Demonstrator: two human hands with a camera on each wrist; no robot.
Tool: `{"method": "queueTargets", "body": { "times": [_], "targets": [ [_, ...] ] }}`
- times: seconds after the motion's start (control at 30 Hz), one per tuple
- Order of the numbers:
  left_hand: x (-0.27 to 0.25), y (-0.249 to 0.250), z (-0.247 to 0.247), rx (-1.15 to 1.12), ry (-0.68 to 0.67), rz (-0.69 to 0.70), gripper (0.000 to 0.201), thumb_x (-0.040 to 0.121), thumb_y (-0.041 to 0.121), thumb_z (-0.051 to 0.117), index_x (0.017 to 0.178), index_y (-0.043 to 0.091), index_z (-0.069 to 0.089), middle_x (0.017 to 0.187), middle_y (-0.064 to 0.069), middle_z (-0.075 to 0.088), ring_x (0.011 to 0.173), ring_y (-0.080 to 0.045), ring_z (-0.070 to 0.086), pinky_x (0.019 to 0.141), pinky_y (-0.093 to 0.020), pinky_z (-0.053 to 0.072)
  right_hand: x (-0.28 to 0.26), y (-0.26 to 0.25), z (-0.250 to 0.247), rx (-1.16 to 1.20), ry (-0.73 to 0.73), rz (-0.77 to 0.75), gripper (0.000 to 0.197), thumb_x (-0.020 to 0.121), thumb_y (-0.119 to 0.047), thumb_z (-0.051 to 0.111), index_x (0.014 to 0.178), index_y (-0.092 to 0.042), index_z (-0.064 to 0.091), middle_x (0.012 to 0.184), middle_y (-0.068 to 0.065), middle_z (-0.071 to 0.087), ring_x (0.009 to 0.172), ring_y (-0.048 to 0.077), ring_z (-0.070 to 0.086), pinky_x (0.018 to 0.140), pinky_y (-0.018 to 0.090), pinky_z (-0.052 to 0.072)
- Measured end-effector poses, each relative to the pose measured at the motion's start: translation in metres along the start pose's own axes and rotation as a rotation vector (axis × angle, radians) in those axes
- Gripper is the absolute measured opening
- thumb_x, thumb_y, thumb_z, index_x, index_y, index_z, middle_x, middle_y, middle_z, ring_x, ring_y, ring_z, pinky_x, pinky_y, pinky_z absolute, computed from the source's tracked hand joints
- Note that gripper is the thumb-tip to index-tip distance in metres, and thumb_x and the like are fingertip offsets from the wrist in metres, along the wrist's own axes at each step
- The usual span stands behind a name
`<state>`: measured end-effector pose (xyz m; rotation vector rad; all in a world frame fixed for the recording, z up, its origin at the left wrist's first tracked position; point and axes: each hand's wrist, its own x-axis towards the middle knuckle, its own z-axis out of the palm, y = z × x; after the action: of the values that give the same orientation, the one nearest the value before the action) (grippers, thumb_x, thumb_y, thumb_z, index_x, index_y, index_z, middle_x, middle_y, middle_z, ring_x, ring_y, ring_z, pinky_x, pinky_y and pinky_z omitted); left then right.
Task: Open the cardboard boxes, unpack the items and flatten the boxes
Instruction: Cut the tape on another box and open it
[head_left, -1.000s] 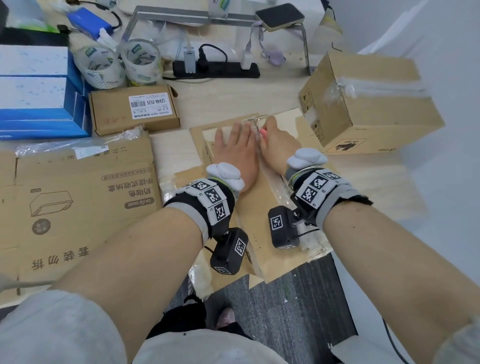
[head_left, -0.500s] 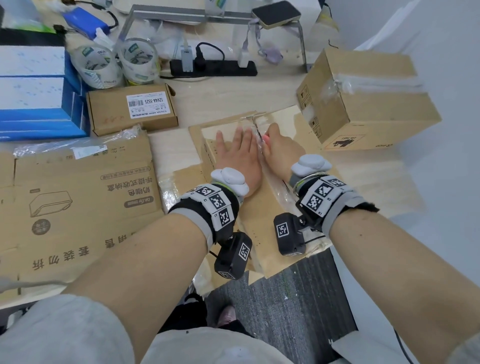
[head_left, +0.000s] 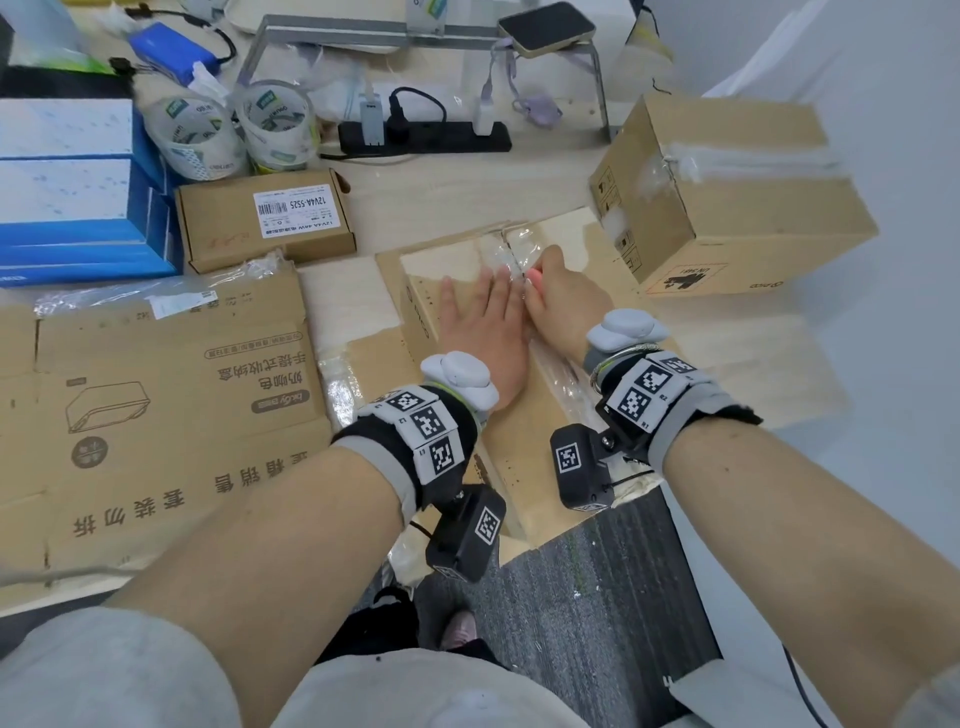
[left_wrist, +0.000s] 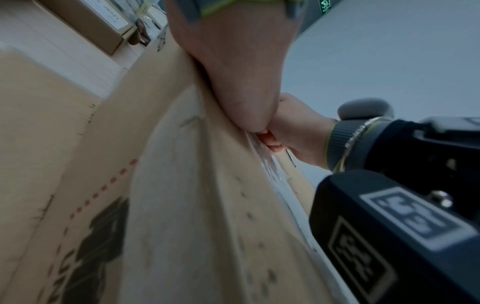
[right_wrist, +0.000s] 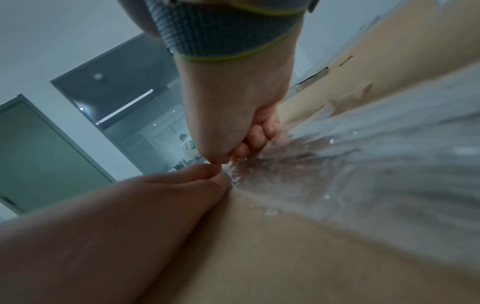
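A flattened brown cardboard box (head_left: 524, 441) lies at the table's near edge, with a strip of clear tape (head_left: 558, 374) along its middle seam. My left hand (head_left: 483, 317) lies flat on it, fingers straight, just left of the seam; its heel (left_wrist: 233, 61) presses the cardboard. My right hand (head_left: 561, 301) sits right beside it with curled fingers. Its fingertips (right_wrist: 249, 144) pinch the wrinkled tape (right_wrist: 363, 164) at the seam, touching the left hand (right_wrist: 130, 205). The right hand (left_wrist: 293, 127) also shows in the left wrist view.
A taped-shut brown box (head_left: 737, 208) stands to the right. A small labelled carton (head_left: 265, 218) and a large flattened printed box (head_left: 156, 395) lie on the left. Tape rolls (head_left: 228, 135), a power strip (head_left: 426, 137) and blue boxes (head_left: 67, 208) crowd the back. The floor (head_left: 597, 597) is below.
Both hands have slid a little toward me along the taped seam, staying side by side. The left hand stays flat and the right hand stays curled.
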<state>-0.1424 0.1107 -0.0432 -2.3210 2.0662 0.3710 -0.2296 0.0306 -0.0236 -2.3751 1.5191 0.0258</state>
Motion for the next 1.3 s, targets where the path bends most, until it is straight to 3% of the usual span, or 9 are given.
{"method": "queueTargets", "body": {
  "times": [0.23, 0.37, 0.5, 0.97, 1.3],
  "targets": [
    [0.001, 0.001, 0.002, 0.039, -0.006, -0.023, 0.056, 0.101, 0.03, 0.012, 0.153, 0.012, 0.003, 0.161, -0.003, 0.001, 0.148, -0.02, -0.004, 0.115, -0.056, -0.009, -0.003, 0.001, -0.003, -0.009, -0.071, 0.007, 0.026, 0.1, -0.028, 0.034, 0.114, -0.006, 0.036, 0.09, 0.016, 0.062, 0.07, 0.03, 0.054, 0.061, 0.034, 0.038],
    [0.001, 0.002, 0.001, 0.051, 0.008, -0.032, 0.056, 0.1, 0.027, 0.012, 0.153, 0.011, 0.004, 0.161, -0.004, 0.003, 0.149, -0.02, -0.003, 0.115, -0.057, -0.007, -0.007, 0.003, -0.002, 0.013, -0.076, 0.0, 0.025, 0.1, -0.027, 0.035, 0.113, -0.006, 0.037, 0.092, 0.016, 0.064, 0.075, 0.033, 0.059, 0.064, 0.038, 0.045],
    [-0.006, 0.006, 0.001, 0.007, 0.008, -0.036, 0.054, 0.102, 0.027, 0.014, 0.153, 0.011, 0.007, 0.161, -0.004, 0.004, 0.149, -0.021, -0.003, 0.115, -0.056, -0.007, -0.01, 0.004, 0.002, 0.011, -0.068, 0.026, 0.024, 0.1, -0.026, 0.035, 0.114, -0.007, 0.036, 0.086, 0.012, 0.059, 0.068, 0.029, 0.052, 0.06, 0.034, 0.037],
    [-0.011, 0.011, 0.004, 0.054, -0.014, -0.033, 0.057, 0.1, 0.031, 0.013, 0.153, 0.011, 0.007, 0.161, -0.004, 0.002, 0.148, -0.021, -0.004, 0.114, -0.058, -0.007, -0.016, 0.003, -0.007, -0.032, -0.14, 0.028, 0.024, 0.099, -0.026, 0.037, 0.115, -0.008, 0.036, 0.085, 0.005, 0.052, 0.072, 0.028, 0.052, 0.062, 0.032, 0.034],
    [-0.013, 0.011, 0.004, 0.064, 0.001, -0.022, 0.056, 0.101, 0.03, 0.014, 0.153, 0.011, 0.006, 0.161, -0.005, 0.002, 0.148, -0.023, -0.003, 0.113, -0.059, -0.006, -0.024, -0.002, -0.01, -0.149, -0.108, 0.028, 0.027, 0.099, -0.026, 0.039, 0.116, -0.005, 0.036, 0.099, 0.017, 0.063, 0.071, 0.028, 0.051, 0.062, 0.033, 0.035]
  ]
}}
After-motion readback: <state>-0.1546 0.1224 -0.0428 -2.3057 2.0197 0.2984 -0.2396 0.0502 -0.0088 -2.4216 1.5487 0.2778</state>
